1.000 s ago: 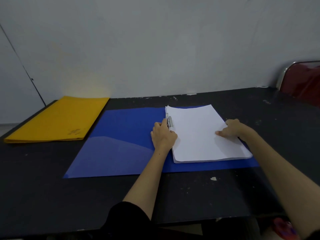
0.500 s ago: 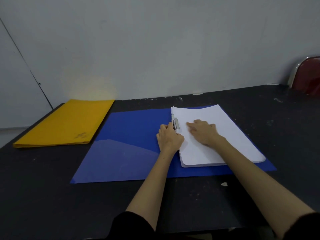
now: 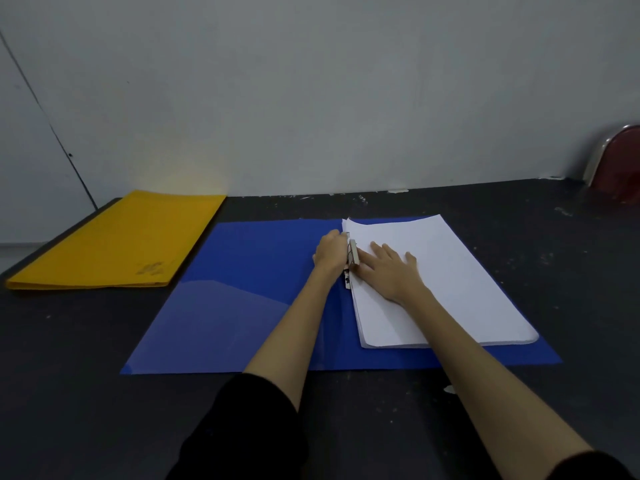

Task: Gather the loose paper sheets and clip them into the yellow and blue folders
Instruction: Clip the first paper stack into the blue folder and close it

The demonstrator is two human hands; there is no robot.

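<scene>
The blue folder [image 3: 242, 306] lies open flat on the black table. A thick stack of white paper sheets [image 3: 450, 282] rests on its right half, its left edge at the metal clip [image 3: 352, 259] along the spine. My left hand [image 3: 330, 252] is curled against the clip from the left, fingers on its lever. Flat on the sheets, my right hand [image 3: 389, 271] presses down just right of the clip, fingers spread. The yellow folder [image 3: 121, 244] lies closed at the far left of the table.
The black table [image 3: 104, 393] runs up to a grey wall. A dark red chair back [image 3: 616, 164] with a metal frame stands at the far right. A small white scrap [image 3: 449, 389] lies on the table near my right forearm.
My right hand slid left across the sheets, from their right edge to just beside the clip, and now lies flat. My left hand stayed at the clip.
</scene>
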